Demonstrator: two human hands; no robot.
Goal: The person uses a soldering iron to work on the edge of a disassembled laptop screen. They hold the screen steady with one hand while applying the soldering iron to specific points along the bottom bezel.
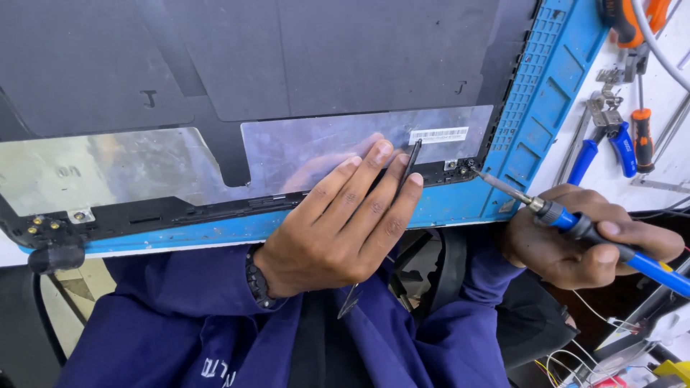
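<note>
A blue mat covers the white desk, bearing one dark laptop lid. The left hand pinches one pair of tweezers; the right hand grips one soldering iron, tip at the lid's corner.

A person in a dark blue jacket leans over a laptop lid panel lying inside-up on a blue work mat. The left hand rests flat on the panel's lower edge, fingers spread over a shiny foil sheet, with black tweezers tucked between two fingers, one end just past the fingertips and the other below the palm. Off to that hand's side, the right hand grips a blue-handled soldering iron, its tip touching the hinge corner of the panel. Beyond the right hand, blue-handled pliers and an orange-handled screwdriver lie on the white bench.
</note>
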